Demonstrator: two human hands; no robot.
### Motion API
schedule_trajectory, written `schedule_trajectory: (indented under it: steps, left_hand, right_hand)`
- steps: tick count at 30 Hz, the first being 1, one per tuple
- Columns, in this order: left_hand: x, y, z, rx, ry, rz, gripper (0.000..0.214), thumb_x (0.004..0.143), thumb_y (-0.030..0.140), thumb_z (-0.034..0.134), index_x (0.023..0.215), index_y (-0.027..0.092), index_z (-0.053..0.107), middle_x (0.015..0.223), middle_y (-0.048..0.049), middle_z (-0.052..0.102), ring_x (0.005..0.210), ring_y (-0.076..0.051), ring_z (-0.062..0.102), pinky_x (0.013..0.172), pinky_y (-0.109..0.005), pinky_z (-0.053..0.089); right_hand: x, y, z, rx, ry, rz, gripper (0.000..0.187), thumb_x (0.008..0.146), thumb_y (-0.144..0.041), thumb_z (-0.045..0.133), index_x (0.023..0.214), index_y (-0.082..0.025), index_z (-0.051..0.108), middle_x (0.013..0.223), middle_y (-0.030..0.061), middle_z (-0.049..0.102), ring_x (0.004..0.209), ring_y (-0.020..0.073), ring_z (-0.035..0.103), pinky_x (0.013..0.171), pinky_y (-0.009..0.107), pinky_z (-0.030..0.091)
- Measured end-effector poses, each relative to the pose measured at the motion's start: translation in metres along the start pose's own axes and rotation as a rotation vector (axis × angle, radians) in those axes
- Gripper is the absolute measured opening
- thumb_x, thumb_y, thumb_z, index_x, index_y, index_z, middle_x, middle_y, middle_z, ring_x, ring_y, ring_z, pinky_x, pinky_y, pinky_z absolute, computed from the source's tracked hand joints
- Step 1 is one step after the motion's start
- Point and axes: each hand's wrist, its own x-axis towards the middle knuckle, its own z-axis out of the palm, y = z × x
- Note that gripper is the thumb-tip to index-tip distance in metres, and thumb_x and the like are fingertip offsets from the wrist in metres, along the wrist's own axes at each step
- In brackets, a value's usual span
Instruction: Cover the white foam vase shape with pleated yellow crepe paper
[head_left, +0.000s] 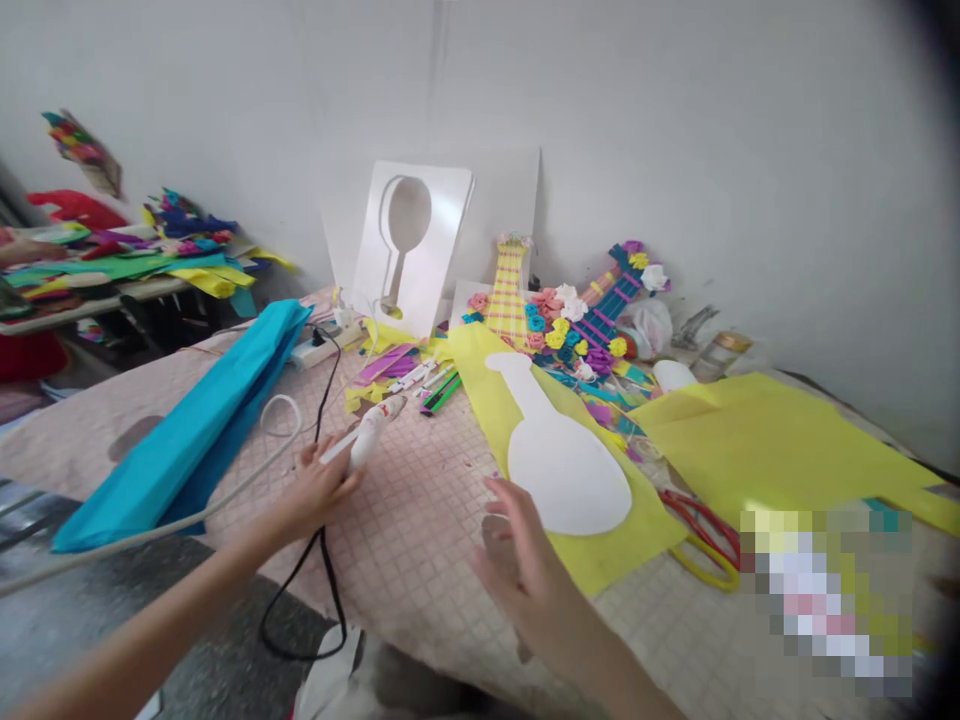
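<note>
My left hand (315, 490) is closed around a white glue gun (370, 432) that lies low over the pink checked tablecloth (420, 500), its black cord (319, 560) trailing off the table edge. My right hand (525, 570) hovers open, fingers apart, just left of a yellow paper sheet (600, 560). On that sheet lies a white guitar-shaped cutout (562, 460). Nothing is in the right hand.
A blue paper roll (187, 430) lies at the left. Red and yellow scissors (705, 540) sit by a large yellow sheet (765, 440). White foam board (405, 240) leans on the wall, beside paper guitars with flowers (570, 310), markers (435, 385) and a power strip (322, 345).
</note>
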Motion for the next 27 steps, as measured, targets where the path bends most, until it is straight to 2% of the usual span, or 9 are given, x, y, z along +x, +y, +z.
schedule_trajectory:
  steps: [4, 8, 9, 13, 15, 18, 22, 27]
  left_hand:
    - [0.007, -0.029, 0.002, 0.104, -0.089, -0.032, 0.037, 0.082, 0.033, 0.031, 0.102, 0.013, 0.054, 0.117, -0.0163, 0.051, 0.111, -0.030, 0.044, 0.091, -0.048, 0.036]
    - [0.003, -0.039, 0.006, 0.152, -0.069, 0.040, 0.035, 0.084, 0.034, 0.030, 0.102, 0.014, 0.053, 0.117, -0.0143, 0.051, 0.113, -0.029, 0.041, 0.094, -0.045, 0.033]
    - [0.001, -0.039, 0.006, 0.171, -0.065, 0.058, 0.036, 0.085, 0.034, 0.028, 0.104, 0.013, 0.051, 0.117, -0.0148, 0.051, 0.114, -0.028, 0.041, 0.096, -0.045, 0.032]
    - [-0.004, -0.040, 0.006, 0.204, -0.074, -0.001, 0.040, 0.087, 0.038, 0.027, 0.109, 0.011, 0.047, 0.119, -0.0154, 0.050, 0.114, -0.027, 0.041, 0.097, -0.042, 0.031]
    - [-0.005, -0.043, 0.007, 0.197, -0.074, -0.032, 0.040, 0.086, 0.041, 0.028, 0.106, 0.013, 0.048, 0.121, -0.0141, 0.049, 0.114, -0.026, 0.042, 0.097, -0.041, 0.032]
    - [-0.004, -0.047, 0.010, 0.204, -0.075, -0.019, 0.038, 0.085, 0.044, 0.029, 0.096, 0.016, 0.052, 0.119, -0.0128, 0.049, 0.111, -0.026, 0.046, 0.095, -0.040, 0.033]
    - [-0.004, -0.051, 0.012, 0.227, -0.062, -0.023, 0.040, 0.084, 0.045, 0.027, 0.098, 0.016, 0.051, 0.120, -0.0146, 0.050, 0.111, -0.027, 0.046, 0.095, -0.041, 0.034]
    - [-0.013, -0.048, 0.007, 0.207, -0.007, 0.021, 0.037, 0.083, 0.041, 0.028, 0.105, 0.021, 0.050, 0.117, -0.0112, 0.053, 0.113, -0.025, 0.047, 0.096, -0.040, 0.035]
  right_hand:
    - [-0.018, 0.027, -0.029, 0.034, 0.168, 0.128, 0.039, 0.087, -0.036, 0.041, 0.124, -0.029, 0.032, 0.125, 0.0052, 0.042, 0.107, 0.0161, 0.049, 0.086, 0.030, 0.046]
    - [-0.031, 0.050, -0.045, -0.059, 0.289, 0.278, 0.035, 0.085, -0.042, 0.042, 0.116, -0.025, 0.044, 0.115, 0.0064, 0.051, 0.098, 0.0181, 0.054, 0.061, 0.024, 0.049]
    - [-0.035, 0.056, -0.047, -0.095, 0.313, 0.292, 0.035, 0.084, -0.043, 0.043, 0.114, -0.024, 0.046, 0.113, 0.0069, 0.053, 0.097, 0.0188, 0.055, 0.059, 0.025, 0.049]
    - [-0.051, 0.085, -0.062, -0.241, 0.378, 0.263, 0.028, 0.081, -0.040, 0.047, 0.097, -0.020, 0.058, 0.101, 0.0063, 0.061, 0.093, 0.0192, 0.056, 0.082, 0.034, 0.046]
    - [-0.058, 0.102, -0.078, -0.310, 0.442, 0.278, 0.026, 0.081, -0.038, 0.046, 0.089, -0.019, 0.062, 0.094, 0.0069, 0.064, 0.089, 0.0197, 0.058, 0.081, 0.035, 0.045]
    - [-0.066, 0.128, -0.108, -0.476, 0.587, 0.351, 0.029, 0.079, -0.038, 0.044, 0.087, -0.016, 0.063, 0.091, 0.0093, 0.065, 0.083, 0.0218, 0.059, 0.078, 0.038, 0.046]
    - [-0.070, 0.150, -0.131, -0.520, 0.579, 0.453, 0.034, 0.075, -0.040, 0.046, 0.089, -0.016, 0.065, 0.089, 0.0096, 0.066, 0.073, 0.0215, 0.061, 0.067, 0.037, 0.049]
    - [-0.063, 0.148, -0.129, -0.423, 0.548, 0.435, 0.033, 0.072, -0.043, 0.051, 0.089, -0.018, 0.065, 0.087, 0.0069, 0.067, 0.067, 0.0188, 0.062, 0.064, 0.033, 0.050]
